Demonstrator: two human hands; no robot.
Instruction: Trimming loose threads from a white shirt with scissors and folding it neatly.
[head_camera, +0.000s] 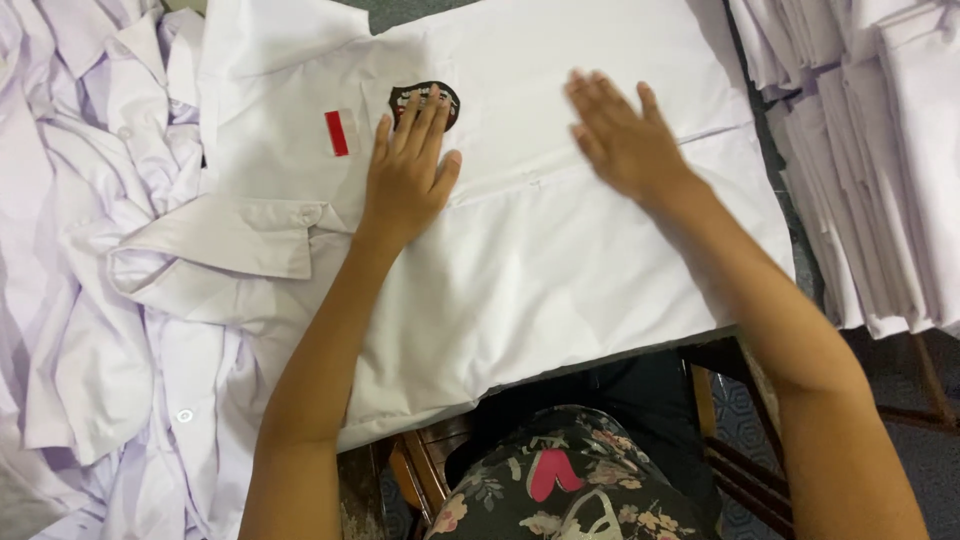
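Note:
A white shirt (560, 250) lies spread flat on the table in front of me, collar (235, 235) to the left. It bears a small red rectangle patch (337, 133) and a dark round badge (448, 100) on the chest. My left hand (405, 170) presses flat on the shirt, fingertips over the badge. My right hand (620, 135) rests flat with fingers spread on the shirt's middle, near the button placket. Neither hand grips anything.
A heap of crumpled white shirts (90, 330) fills the left side. Stacks of folded white shirts (880, 160) stand at the right. A wooden chair frame (740, 440) and my patterned clothing (560, 480) show below the table edge.

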